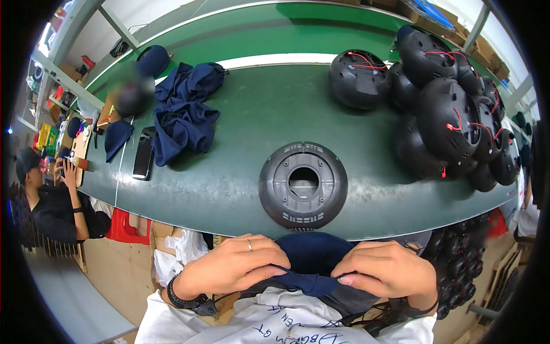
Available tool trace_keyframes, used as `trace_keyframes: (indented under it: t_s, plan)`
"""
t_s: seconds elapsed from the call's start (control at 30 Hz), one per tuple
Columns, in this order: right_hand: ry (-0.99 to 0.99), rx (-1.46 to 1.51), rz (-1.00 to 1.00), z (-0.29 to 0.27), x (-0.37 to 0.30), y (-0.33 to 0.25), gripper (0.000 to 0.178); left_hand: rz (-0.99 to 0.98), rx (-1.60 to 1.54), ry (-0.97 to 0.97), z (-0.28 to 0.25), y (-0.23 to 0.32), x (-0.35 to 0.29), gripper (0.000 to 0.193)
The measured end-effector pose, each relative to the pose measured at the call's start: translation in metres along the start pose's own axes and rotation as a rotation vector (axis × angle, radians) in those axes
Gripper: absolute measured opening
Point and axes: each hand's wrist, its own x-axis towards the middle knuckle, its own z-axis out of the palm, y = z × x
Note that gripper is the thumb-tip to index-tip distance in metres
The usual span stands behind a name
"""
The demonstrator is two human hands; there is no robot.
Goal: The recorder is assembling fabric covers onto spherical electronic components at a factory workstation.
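Observation:
Close to my body, beyond the table's near edge, a navy fabric cover (314, 252) is stretched between my two hands. My left hand (243, 264), with a ring on one finger, pinches its rim on the left side. On the right side my right hand (389, 269) grips the same rim between thumb and fingers. A black round plastic shell (331, 186) with a hole in its middle lies on the green table (258, 114), just past the cover and apart from both hands.
Several black shells with red wires (450, 120) are piled at the right, one shell (360, 80) beside them. Crumpled navy covers (186, 129) and a phone (143, 153) lie at the left. A co-worker (54, 203) sits far left, near a red stool (127, 227).

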Motion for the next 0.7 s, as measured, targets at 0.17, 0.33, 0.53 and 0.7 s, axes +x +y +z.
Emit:
trace_keyframes:
  t_s: [0.17, 0.33, 0.53, 0.7]
  plan:
    - [0.068, 0.110, 0.052, -0.001, 0.023, 0.008, 0.014, -0.057, -0.062, 0.089, -0.012, -0.008, 0.000, 0.015]
    - [0.154, 0.140, 0.108, -0.002, 0.033, 0.010, 0.015, -0.126, -0.156, 0.165, -0.021, -0.014, 0.003, 0.018]
    - [0.305, 0.090, 0.111, 0.002, 0.036, 0.012, 0.020, -0.019, -0.147, 0.301, -0.021, -0.028, 0.010, 0.022]
    - [0.526, 0.076, 0.168, 0.012, 0.041, 0.013, 0.026, 0.046, -0.035, 0.501, -0.012, -0.036, 0.014, 0.024]
